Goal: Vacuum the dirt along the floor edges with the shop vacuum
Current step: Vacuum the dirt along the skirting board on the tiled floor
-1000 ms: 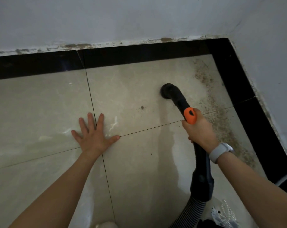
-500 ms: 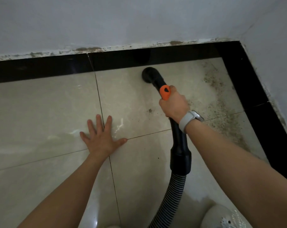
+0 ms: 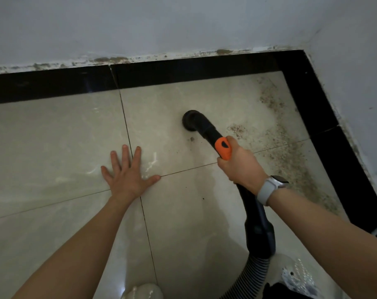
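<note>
Mid-sweep: right hand (image 3: 240, 167) grips the black vacuum wand (image 3: 207, 129) below its orange collar (image 3: 224, 148), round nozzle (image 3: 190, 121) down on pale tile, left hand (image 3: 127, 173) splayed flat bracing; next pass likely swings right into the dirt band (image 3: 291, 156) beside the black skirting (image 3: 325, 134).

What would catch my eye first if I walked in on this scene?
Probably the black vacuum nozzle pressed to the pale floor tile, its orange-collared wand gripped by the right hand. Next, the band of brown dirt along the black skirting at the right wall. The left hand lies flat on the floor, fingers spread.
</note>
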`<state>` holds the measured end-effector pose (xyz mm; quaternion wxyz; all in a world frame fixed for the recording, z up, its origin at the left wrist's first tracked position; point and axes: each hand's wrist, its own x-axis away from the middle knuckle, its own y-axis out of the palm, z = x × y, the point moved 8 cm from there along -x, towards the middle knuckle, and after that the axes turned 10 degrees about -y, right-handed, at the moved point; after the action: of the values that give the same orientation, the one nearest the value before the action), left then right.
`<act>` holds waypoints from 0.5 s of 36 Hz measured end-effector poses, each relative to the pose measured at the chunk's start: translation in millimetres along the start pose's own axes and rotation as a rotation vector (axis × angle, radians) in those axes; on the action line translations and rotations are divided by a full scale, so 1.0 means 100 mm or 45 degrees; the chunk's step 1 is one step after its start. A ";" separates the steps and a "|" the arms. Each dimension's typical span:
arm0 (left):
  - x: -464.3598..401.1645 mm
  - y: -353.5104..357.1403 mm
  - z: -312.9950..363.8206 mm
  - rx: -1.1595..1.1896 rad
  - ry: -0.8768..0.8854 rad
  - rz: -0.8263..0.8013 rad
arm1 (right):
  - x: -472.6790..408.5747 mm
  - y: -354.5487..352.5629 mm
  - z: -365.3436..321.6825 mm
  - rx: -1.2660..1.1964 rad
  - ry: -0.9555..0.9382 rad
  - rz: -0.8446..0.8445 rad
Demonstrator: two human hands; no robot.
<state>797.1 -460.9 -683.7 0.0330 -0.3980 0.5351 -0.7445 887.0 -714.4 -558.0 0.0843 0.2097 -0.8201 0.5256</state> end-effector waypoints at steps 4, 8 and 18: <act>0.01 -0.03 0.00 -0.012 -0.001 0.013 | 0.32 0.16 -0.20 0.135 -0.148 -0.142; 0.01 -0.08 -0.04 -0.019 0.021 0.037 | 0.64 0.34 -0.27 0.199 -0.244 -0.247; 0.08 -0.10 -0.04 0.044 -0.045 0.019 | 0.54 -0.09 0.19 0.183 0.047 -0.002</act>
<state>793.2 -457.5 -671.4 0.0549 -0.4066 0.5245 -0.7461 843.4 -748.1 -539.5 0.0844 0.2060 -0.7784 0.5870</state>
